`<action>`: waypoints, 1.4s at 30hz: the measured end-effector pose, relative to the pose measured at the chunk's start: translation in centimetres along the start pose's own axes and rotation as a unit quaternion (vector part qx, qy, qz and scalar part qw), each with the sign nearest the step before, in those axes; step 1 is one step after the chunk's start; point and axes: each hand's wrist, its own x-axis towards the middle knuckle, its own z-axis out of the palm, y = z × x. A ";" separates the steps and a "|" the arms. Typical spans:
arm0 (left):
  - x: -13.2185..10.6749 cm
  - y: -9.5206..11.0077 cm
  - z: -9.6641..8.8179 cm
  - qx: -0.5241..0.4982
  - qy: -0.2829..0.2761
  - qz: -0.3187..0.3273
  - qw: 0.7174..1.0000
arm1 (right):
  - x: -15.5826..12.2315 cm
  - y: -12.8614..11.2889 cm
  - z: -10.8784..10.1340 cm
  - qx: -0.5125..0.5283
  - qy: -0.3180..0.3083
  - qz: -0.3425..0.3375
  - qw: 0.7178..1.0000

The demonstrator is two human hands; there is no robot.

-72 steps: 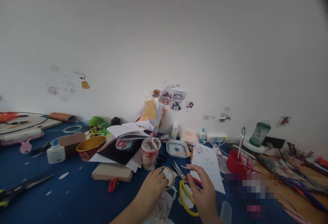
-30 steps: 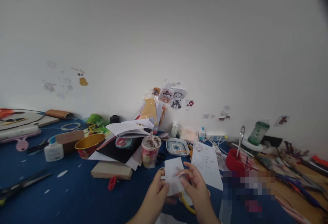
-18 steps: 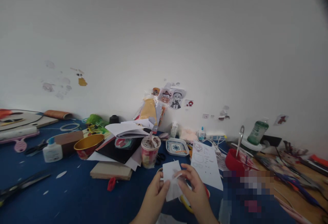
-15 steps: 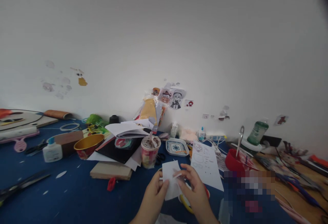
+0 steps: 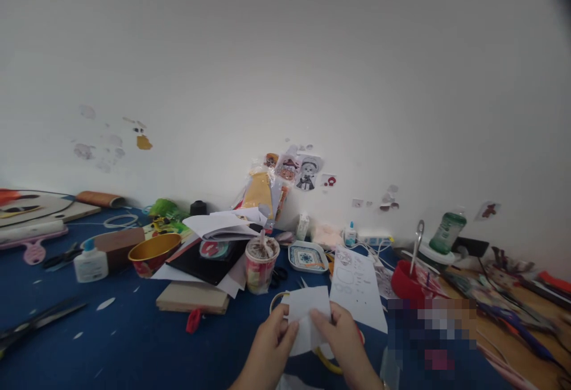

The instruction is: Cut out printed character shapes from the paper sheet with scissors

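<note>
Between my two hands is a small piece of white paper, held up above the blue tabletop. My left hand pinches its left edge between thumb and fingers. On the right side my right hand grips it, the thumb lying across the front and the fingers behind, partly hidden. Under the hands a yellow ring-shaped thing, perhaps a tape roll, shows in part. More white paper lies at the bottom edge, close to my wrists.
A drink cup stands beyond my hands, beside a patterned square dish. To the right lies a printed sheet, then a red container. Large scissors, a glue bottle and a gold bowl are leftward.
The right fingers, raised and partly spread before, now press onto the paper's right side. The paper is turned flatter and wider toward me and has shifted slightly right.
</note>
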 end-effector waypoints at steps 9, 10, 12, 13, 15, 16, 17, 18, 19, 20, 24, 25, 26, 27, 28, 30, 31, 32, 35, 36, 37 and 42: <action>0.6 -0.6 0.1 -0.006 -0.007 -0.094 0.996 | 0.5 0.5 -0.8 -0.164 0.117 -0.123 0.972; 0.7 -0.9 0.1 0.015 0.001 -0.100 0.995 | 0.4 0.4 -1.0 -0.212 0.143 -0.185 0.949; 0.9 -1.4 -0.1 0.049 0.018 -0.090 0.995 | 0.1 -0.1 -1.0 -0.313 0.135 -0.302 0.890; 0.9 -1.6 -0.1 0.056 0.020 -0.079 0.995 | -0.2 -0.4 -0.9 -0.356 0.097 -0.343 0.863; 1.0 -1.8 -0.2 0.052 0.018 -0.058 0.997 | -0.7 -0.7 -0.4 -0.409 0.011 -0.378 0.830; 1.0 -1.8 -0.3 0.048 0.019 -0.045 0.998 | -0.9 -0.8 -0.2 -0.418 -0.017 -0.380 0.825; 1.0 -1.8 -0.3 0.045 0.022 -0.031 0.998 | -1.1 -0.7 0.1 -0.416 -0.031 -0.375 0.828; 1.0 -1.9 -0.4 0.045 0.022 -0.018 0.999 | -1.1 -0.6 0.3 -0.407 -0.033 -0.369 0.835; 1.0 -1.8 -0.4 0.046 0.018 -0.005 0.999 | -1.1 -0.4 0.5 -0.395 -0.028 -0.362 0.844; 1.0 -1.8 -0.4 0.051 0.012 0.008 0.999 | -1.1 -0.2 0.6 -0.381 -0.019 -0.356 0.853; 0.7 -1.3 -0.6 0.112 -0.002 0.053 0.992 | -1.0 0.3 0.6 -0.340 0.007 -0.336 0.878; 0.6 -1.1 -0.6 0.137 0.004 0.063 0.989 | -1.0 0.3 0.5 -0.336 0.005 -0.331 0.882; 0.5 -0.8 -0.6 0.162 0.009 0.072 0.984 | -1.0 0.3 0.5 -0.335 0.002 -0.327 0.884; 0.4 -0.6 -0.7 0.184 0.011 0.079 0.980 | -1.0 0.3 0.5 -0.337 -0.002 -0.325 0.884; 0.2 -0.4 -0.7 0.202 0.012 0.085 0.976 | -1.1 0.3 0.5 -0.340 -0.005 -0.326 0.882; 0.0 -0.2 -0.7 0.232 0.011 0.097 0.968 | -1.2 0.2 0.5 -0.351 -0.012 -0.331 0.876; -0.1 -0.1 -0.7 0.244 0.009 0.102 0.964 | -1.2 0.2 0.5 -0.356 -0.016 -0.332 0.873; -0.1 -0.1 -0.7 0.255 0.009 0.106 0.961 | -1.2 0.1 0.5 -0.359 -0.022 -0.333 0.871; -0.2 0.1 -0.6 0.276 0.002 0.113 0.954 | -1.3 -0.3 0.4 -0.362 -0.036 -0.341 0.867; -0.3 0.2 -0.6 0.277 0.000 0.116 0.954 | -1.3 -0.4 0.4 -0.363 -0.036 -0.347 0.864; -0.3 0.3 -0.6 0.275 -0.003 0.119 0.954 | -1.4 -0.5 0.5 -0.364 -0.035 -0.352 0.862; -0.4 0.5 -0.6 0.266 -0.016 0.123 0.956 | -1.4 -0.3 0.6 -0.375 -0.020 -0.371 0.850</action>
